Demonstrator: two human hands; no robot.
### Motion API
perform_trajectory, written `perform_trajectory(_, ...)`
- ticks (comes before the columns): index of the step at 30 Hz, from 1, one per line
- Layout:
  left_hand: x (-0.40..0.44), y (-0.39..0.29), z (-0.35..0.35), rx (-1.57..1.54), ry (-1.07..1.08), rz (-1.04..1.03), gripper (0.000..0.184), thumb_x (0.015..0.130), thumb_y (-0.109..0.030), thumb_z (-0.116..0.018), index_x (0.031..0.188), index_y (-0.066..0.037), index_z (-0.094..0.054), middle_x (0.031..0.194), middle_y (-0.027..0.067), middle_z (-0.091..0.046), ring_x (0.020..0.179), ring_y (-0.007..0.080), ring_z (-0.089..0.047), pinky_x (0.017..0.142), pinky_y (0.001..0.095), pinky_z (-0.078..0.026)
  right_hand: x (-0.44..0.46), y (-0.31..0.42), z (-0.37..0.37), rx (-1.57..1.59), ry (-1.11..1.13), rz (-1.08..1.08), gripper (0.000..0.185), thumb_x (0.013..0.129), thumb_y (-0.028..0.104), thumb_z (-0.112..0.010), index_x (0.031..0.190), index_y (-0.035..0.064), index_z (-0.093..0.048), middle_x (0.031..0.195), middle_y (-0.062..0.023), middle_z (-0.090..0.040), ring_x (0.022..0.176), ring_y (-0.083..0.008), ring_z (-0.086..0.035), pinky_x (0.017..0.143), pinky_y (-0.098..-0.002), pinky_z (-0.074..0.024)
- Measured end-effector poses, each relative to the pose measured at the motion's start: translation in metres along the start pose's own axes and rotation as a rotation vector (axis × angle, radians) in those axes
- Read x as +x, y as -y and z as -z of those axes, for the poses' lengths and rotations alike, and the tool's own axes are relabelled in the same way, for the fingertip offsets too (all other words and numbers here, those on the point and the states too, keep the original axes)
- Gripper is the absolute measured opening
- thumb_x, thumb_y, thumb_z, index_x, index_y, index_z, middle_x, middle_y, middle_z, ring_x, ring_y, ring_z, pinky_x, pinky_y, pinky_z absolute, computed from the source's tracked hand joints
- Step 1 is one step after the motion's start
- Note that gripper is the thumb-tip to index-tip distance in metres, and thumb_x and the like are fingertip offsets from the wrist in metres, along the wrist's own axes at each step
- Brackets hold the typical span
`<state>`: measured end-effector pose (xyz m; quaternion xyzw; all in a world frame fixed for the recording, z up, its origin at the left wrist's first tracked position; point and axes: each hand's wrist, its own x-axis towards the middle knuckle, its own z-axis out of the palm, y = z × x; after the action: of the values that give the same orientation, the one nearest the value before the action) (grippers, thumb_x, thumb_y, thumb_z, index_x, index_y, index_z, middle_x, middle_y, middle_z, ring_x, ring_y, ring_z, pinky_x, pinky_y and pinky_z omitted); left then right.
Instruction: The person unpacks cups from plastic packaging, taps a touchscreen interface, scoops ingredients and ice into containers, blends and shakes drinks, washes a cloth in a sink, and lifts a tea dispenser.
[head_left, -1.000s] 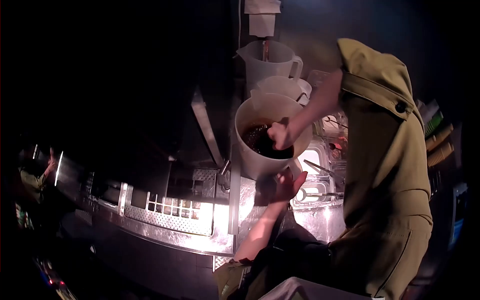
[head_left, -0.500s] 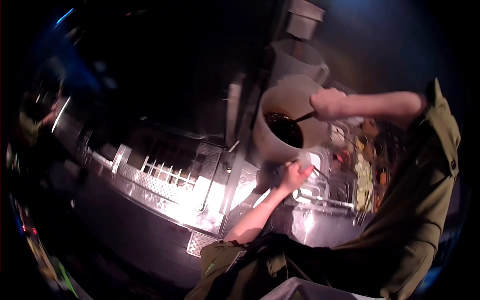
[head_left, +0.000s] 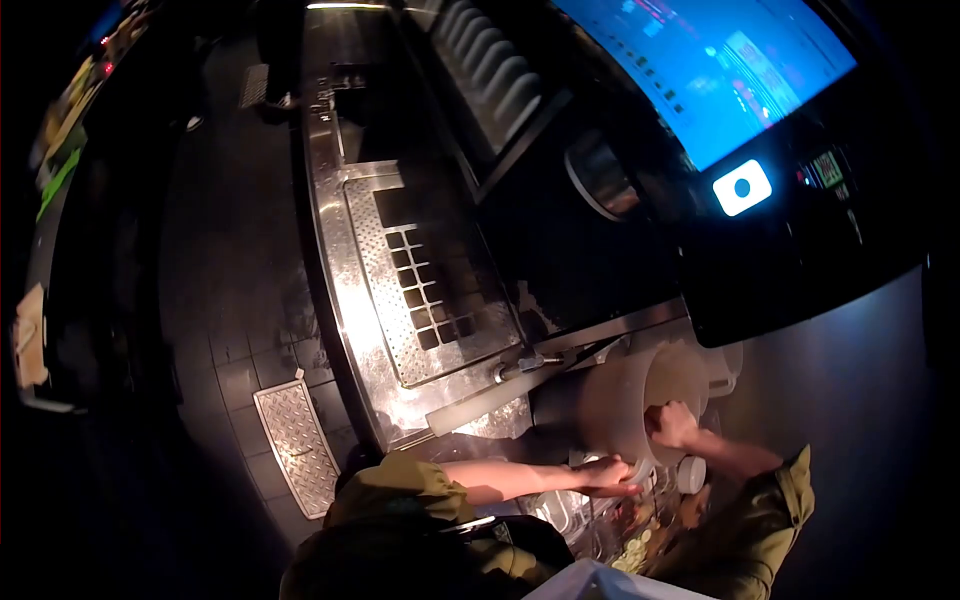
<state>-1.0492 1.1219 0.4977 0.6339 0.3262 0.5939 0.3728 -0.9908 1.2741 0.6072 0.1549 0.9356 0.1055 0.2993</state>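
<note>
A large translucent plastic pitcher (head_left: pixel 612 400) is at the lower right of the view, by the end of the stainless-steel counter (head_left: pixel 355 315), with its mouth facing right. The left hand (head_left: pixel 605 476) is at the pitcher's handle, its fingers partly closed around it. The right hand (head_left: pixel 674 425) is curled into a loose fist at the mouth, inside the rim; whether it grips anything cannot be told, since the fingers are turned away. The contents of the pitcher are out of sight.

Just behind the pitcher is a second container with a handle (head_left: pixel 722 384). Near the right forearm sits a small round white tub (head_left: pixel 691 475), and below both hands are food pans, one holding pale green slices (head_left: pixel 637 548). To the left of the pitcher, a metal tap (head_left: pixel 528 367) lies near a perforated drain panel (head_left: pixel 372 250) with a dark-holed grid (head_left: pixel 420 290). Farther out, a blue-lit screen (head_left: pixel 725 75) glows above a white square device (head_left: pixel 742 188), and a treadplate panel (head_left: pixel 300 445) lies on the dark tiled floor (head_left: pixel 235 385).
</note>
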Motion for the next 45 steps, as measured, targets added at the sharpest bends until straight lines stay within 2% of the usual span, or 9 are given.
perform_trajectory(8,-0.003,0.005,-0.001,-0.037,-0.004,-0.016,0.054,0.079,-0.041,-0.052,0.048,0.001,-0.037,0.041,0.0166,-0.035,0.036,0.0256,-0.04,0.04,0.0378,-0.031,-0.059,-0.01,0.054,-0.081,-0.134,0.261,0.018,0.068,0.024,-0.053,0.07,0.0065,-0.058,0.057,-0.0096,-0.057,0.052,-0.0267,-0.056,0.05,-0.0372,-0.0452)
perform_trajectory(16,-0.016,-0.004,0.051,-0.206,0.306,0.239,0.062,0.073,-0.057,-0.053,0.05,-0.003,-0.035,0.049,-0.0021,-0.029,0.044,0.0099,-0.031,0.038,0.0301,-0.025,-0.06,-0.013,0.091,-0.549,-0.239,0.326,0.007,0.059,0.011,-0.055,0.065,0.0075,-0.054,0.056,-0.0026,-0.052,0.05,-0.0181,-0.054,0.043,-0.0313,-0.0414)
perform_trajectory(21,-0.027,0.004,0.032,-0.005,0.004,0.17,0.041,0.072,-0.039,-0.062,0.061,0.0,-0.052,0.053,0.0137,-0.05,0.047,0.0193,-0.052,0.049,0.0335,-0.042,-0.021,-0.027,-0.004,-0.368,-0.311,0.505,0.004,0.063,0.014,-0.055,0.063,0.0156,-0.059,0.066,-0.0014,-0.056,0.065,-0.0187,-0.058,0.06,-0.0332,-0.0458)
perform_trajectory(23,-0.032,0.005,0.025,0.012,-0.071,0.167,0.029,0.069,-0.029,-0.066,0.067,-0.002,-0.056,0.058,0.0129,-0.055,0.05,0.0241,-0.055,0.051,0.0328,-0.044,0.003,0.002,0.017,-0.362,0.392,0.265,0.014,0.072,0.019,-0.05,0.074,0.0102,-0.061,0.082,-0.0095,-0.062,0.081,-0.0256,-0.06,0.069,-0.0371,-0.0477)
perform_trajectory(27,-0.022,-0.008,0.032,0.12,-0.233,-0.296,0.02,0.066,-0.016,-0.069,0.077,-0.004,-0.059,0.063,0.011,-0.059,0.052,0.024,-0.058,0.053,0.0317,-0.046,0.005,0.004,0.024,-0.022,0.336,0.134,0.025,0.071,0.022,-0.05,0.076,0.0012,-0.061,0.079,-0.0187,-0.061,0.079,-0.0323,-0.059,0.071,-0.0388,-0.0473)
perform_trajectory(31,-0.022,0.002,0.031,-0.007,-0.106,-0.048,0.016,0.067,-0.015,-0.068,0.073,-0.003,-0.058,0.057,0.0097,-0.055,0.047,0.0221,-0.055,0.05,0.0311,-0.045,0.006,0.008,-0.006,0.241,0.227,0.118,0.029,0.072,0.026,-0.05,0.073,-0.0009,-0.062,0.073,-0.0199,-0.061,0.071,-0.0333,-0.06,0.063,-0.0375,-0.0478)
perform_trajectory(36,-0.026,0.015,0.032,-0.076,-0.038,-0.022,0.022,0.07,-0.023,-0.065,0.064,-0.003,-0.056,0.052,0.0101,-0.053,0.044,0.0222,-0.054,0.046,0.0301,-0.043,-0.033,0.021,0.042,0.981,0.317,-0.545,0.027,0.073,0.025,-0.052,0.07,0.0016,-0.064,0.062,-0.0082,-0.061,0.058,-0.0157,-0.059,0.052,-0.0292,-0.0455)
perform_trajectory(40,-0.031,0.011,0.034,0.119,-0.031,0.042,0.024,0.068,-0.027,-0.066,0.063,-0.005,-0.057,0.054,0.0093,-0.056,0.046,0.0225,-0.056,0.048,0.0311,-0.044,-0.059,-0.015,0.085,0.813,0.243,-0.275,0.021,0.07,0.022,-0.052,0.068,0.0035,-0.063,0.059,-0.0073,-0.059,0.057,-0.0174,-0.059,0.049,-0.0325,-0.0446)
perform_trajectory(45,-0.033,0.018,0.029,0.145,-0.07,0.021,0.026,0.067,-0.028,-0.067,0.059,-0.006,-0.055,0.051,0.008,-0.054,0.044,0.0237,-0.053,0.046,0.0322,-0.042,-0.061,-0.003,0.098,-0.281,-0.052,-0.056,0.014,0.068,0.018,-0.054,0.063,0.0077,-0.061,0.061,-0.0086,-0.059,0.063,-0.0257,-0.06,0.054,-0.0356,-0.0476)
